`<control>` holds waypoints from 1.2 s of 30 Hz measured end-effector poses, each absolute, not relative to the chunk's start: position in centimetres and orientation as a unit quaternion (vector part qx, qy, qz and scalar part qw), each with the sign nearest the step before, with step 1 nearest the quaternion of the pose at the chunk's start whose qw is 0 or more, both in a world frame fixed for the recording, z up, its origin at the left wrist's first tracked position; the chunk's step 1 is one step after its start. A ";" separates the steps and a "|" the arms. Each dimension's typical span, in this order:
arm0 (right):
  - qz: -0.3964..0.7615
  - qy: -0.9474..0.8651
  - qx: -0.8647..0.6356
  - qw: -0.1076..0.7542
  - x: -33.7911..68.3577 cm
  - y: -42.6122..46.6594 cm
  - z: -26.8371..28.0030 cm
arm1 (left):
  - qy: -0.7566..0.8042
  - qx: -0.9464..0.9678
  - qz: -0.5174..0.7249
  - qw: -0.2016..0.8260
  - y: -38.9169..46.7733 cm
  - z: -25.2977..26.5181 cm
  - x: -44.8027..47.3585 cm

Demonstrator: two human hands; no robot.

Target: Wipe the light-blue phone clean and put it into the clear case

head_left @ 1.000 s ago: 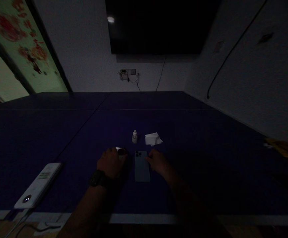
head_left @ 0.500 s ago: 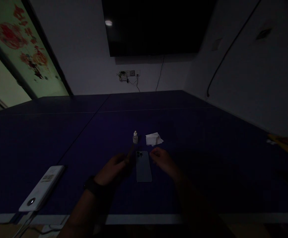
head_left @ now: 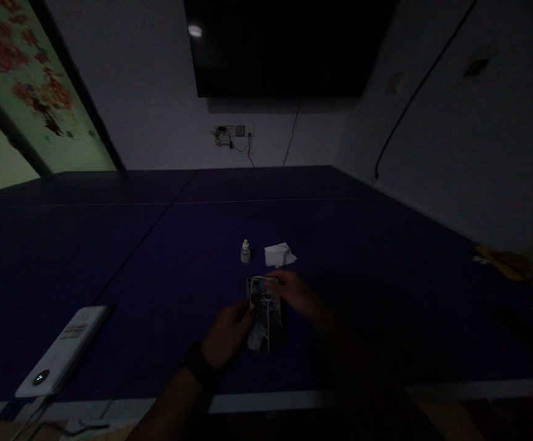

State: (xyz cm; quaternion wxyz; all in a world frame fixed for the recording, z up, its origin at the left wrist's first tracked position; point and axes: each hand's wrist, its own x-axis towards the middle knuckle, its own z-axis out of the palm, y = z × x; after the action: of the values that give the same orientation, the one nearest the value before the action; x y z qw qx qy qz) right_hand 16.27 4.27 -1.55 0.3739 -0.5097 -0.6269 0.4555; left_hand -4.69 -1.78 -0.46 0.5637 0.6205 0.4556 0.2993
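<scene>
A patterned phone case (head_left: 261, 323) with a pale rim lies tilted over the phone (head_left: 249, 283), of which only the upper left edge and camera corner show. Thumb and fingers of my left hand (head_left: 230, 331) grip the case's left side; a dark watch band is on that wrist. At the top right corner, my right hand (head_left: 294, 291) is closed on the case's rim. Whether the case touches the phone I cannot tell in the dim light. Just beyond them stand a small dropper bottle (head_left: 245, 252) and a stack of white paper sheets (head_left: 279, 254).
A white power bank (head_left: 64, 349) with cables lies at the left front of the purple-covered table (head_left: 156, 263). Yellow cloth-like items (head_left: 508, 263) lie at the far right. A dark television (head_left: 285, 49) hangs on the wall above sockets (head_left: 230, 132).
My left hand has brought the case rightward over the bare phone, which now lies mostly covered. My right hand has taken hold of the case's top corner. The view has shifted slightly.
</scene>
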 end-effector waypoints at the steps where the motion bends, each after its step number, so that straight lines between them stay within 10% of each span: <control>1: 0.447 -0.632 -0.518 0.364 16.2 4.7 -1.8 | 0.477 0.648 0.281 0.523 -1.5 -0.4 -5.0; 14: 0.306 -0.688 -0.602 0.265 14.5 7.6 -2.7 | 0.601 0.756 0.080 0.248 -1.0 0.0 -4.6; 36: 0.344 -0.655 -0.644 0.197 14.4 8.3 -0.7 | 0.610 0.749 0.117 0.232 -2.8 -1.1 -3.2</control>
State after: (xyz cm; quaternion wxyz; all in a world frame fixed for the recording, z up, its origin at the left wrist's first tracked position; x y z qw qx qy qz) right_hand 14.43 8.33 -0.66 0.1969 -0.6441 -0.6545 0.3436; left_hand -3.16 -2.76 -1.13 0.2319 0.7485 0.6101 0.1168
